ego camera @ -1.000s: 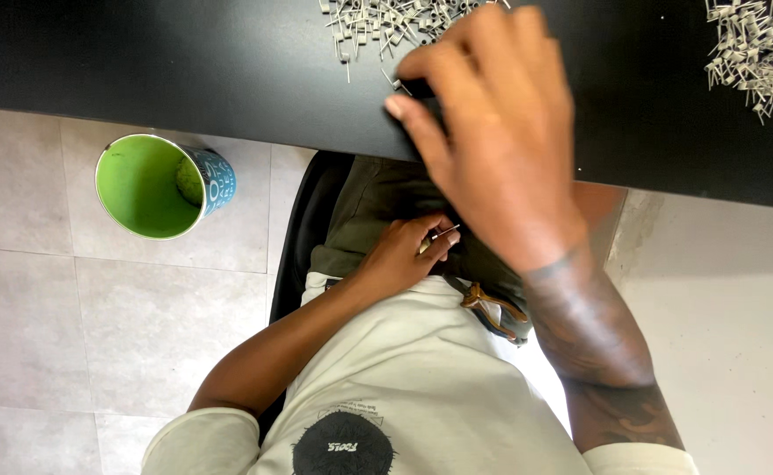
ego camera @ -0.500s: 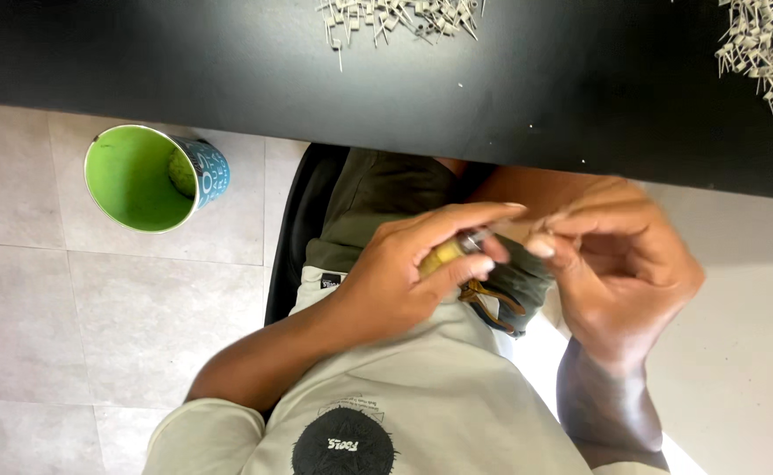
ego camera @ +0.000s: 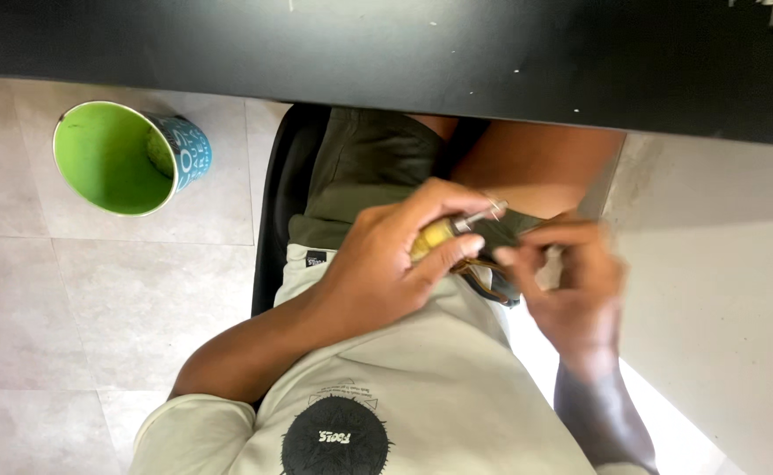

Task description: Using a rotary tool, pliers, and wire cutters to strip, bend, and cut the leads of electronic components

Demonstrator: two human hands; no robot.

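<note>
A small yellow-bodied tool with a metal tip [ego camera: 450, 231] is held over the lap, below the black bench [ego camera: 386, 53] edge. The left hand [ego camera: 386, 268] fingers are clenched around it, seemingly to steady it, while the blurred right hand [ego camera: 571, 281] fingers pinch near its tip; what they grasp cannot be told. A green cup [ego camera: 127, 158] stands on the tiled floor [ego camera: 96, 308]

Pale short-sleeved shirt [ego camera: 421, 387], black round print, olive shorts [ego camera: 369, 167]
</note>
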